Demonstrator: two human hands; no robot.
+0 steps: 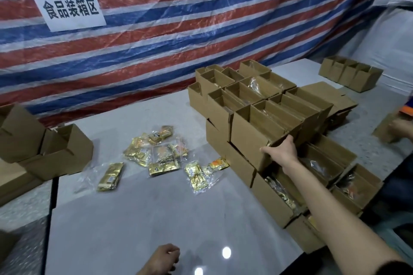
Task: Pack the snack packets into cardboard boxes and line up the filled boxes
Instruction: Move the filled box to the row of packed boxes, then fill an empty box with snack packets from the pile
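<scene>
**While it sits atop the stack (pixel 272 205), you grip the cardboard box (pixel 250 138)**

Your right hand (pixel 279 152) curls over its near rim, thumb outside. Snack packets (pixel 156 154) lie loose on the table (pixel 134 219); your left hand (pixel 166 257) rests loosely curled, empty.

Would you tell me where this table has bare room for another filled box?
Bare grey tabletop lies between the loose gold snack packets, the left hand and the stacked brown cardboard boxes. The table's right side is crowded.
</scene>
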